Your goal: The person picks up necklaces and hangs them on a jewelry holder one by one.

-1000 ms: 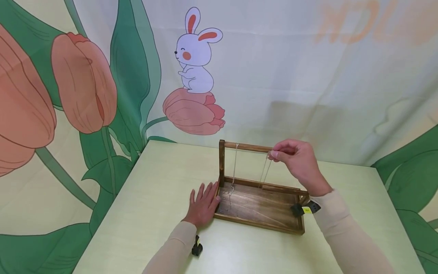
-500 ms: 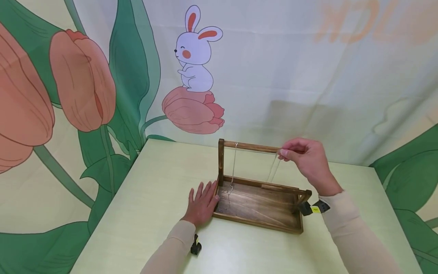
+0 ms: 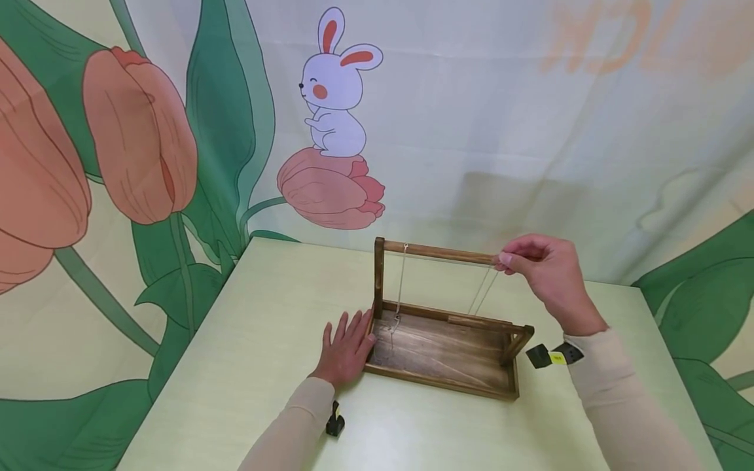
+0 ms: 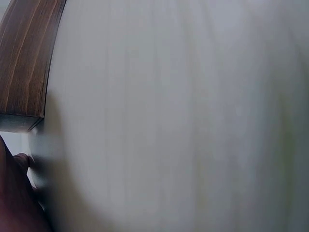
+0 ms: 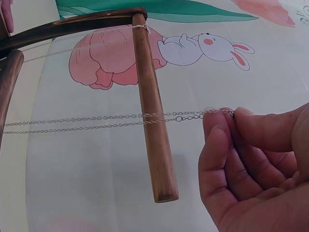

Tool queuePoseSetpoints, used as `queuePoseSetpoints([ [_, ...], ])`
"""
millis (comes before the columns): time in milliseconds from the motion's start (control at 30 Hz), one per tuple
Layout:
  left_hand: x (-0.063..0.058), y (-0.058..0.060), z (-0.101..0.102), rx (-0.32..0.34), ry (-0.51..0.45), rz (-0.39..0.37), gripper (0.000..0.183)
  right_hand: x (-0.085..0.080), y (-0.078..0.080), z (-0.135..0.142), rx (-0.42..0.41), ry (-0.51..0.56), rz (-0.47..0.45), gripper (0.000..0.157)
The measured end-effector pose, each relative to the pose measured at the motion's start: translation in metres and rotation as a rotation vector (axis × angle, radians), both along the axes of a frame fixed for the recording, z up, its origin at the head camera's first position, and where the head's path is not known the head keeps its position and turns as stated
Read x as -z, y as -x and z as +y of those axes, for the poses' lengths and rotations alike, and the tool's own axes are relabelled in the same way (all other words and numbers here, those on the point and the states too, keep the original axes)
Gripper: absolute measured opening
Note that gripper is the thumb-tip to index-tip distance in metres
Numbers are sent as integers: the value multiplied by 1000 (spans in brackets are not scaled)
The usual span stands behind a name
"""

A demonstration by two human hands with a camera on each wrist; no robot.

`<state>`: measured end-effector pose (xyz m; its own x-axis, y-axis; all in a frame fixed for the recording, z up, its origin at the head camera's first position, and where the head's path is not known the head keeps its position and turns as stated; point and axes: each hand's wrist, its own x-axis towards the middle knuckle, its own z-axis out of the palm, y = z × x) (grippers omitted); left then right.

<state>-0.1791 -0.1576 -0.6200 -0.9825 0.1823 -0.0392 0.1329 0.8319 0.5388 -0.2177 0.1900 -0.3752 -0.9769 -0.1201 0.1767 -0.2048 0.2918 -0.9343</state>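
My right hand [image 3: 544, 268] pinches a thin silver chain necklace [image 5: 96, 118] between thumb and forefinger, at the free right end of the wooden bar [image 3: 442, 253]. The necklace's two strands hang down from the fingers in the head view. In the right wrist view they cross in front of the bar, with a small clasp close to the fingertips. The bar belongs to a dark brown jewelry stand with a tray base [image 3: 442, 386]. My left hand [image 3: 344, 350] lies with fingers extended against the tray's left side. Another necklace [image 3: 402, 281] hangs near the bar's left end.
A shorter bar on a low post [image 3: 517, 347] stands at the tray's right end. The stand sits on a pale table [image 3: 283, 314]. Behind it hangs a cloth [image 3: 448, 131] printed with a rabbit and tulips. The tray's corner [image 4: 24, 63] shows in the left wrist view.
My right hand has moved to the right along the bar to its free end, carrying the necklace with it. The left hand stays at the tray.
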Motion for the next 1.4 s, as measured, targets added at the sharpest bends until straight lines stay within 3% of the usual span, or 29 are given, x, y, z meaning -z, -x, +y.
queuePoseSetpoints([
  [200, 3, 1, -2, -2, 7, 9, 61, -1, 1, 7, 21, -27, -7, 23],
  [667, 2, 1, -3, -3, 1, 10, 62, 2, 7, 26, 83, 26, -26, 20],
  [867, 3, 1, -3, -1, 14, 11, 62, 1, 8, 32, 130, -39, -25, 14],
  [1200, 5, 1, -2, -1, 6, 11, 62, 1, 13, 34, 157, -57, -45, 19],
  [1400, 3, 1, -1, -1, -1, 1, 61, 2, 17, 31, 143, -9, -59, 25],
])
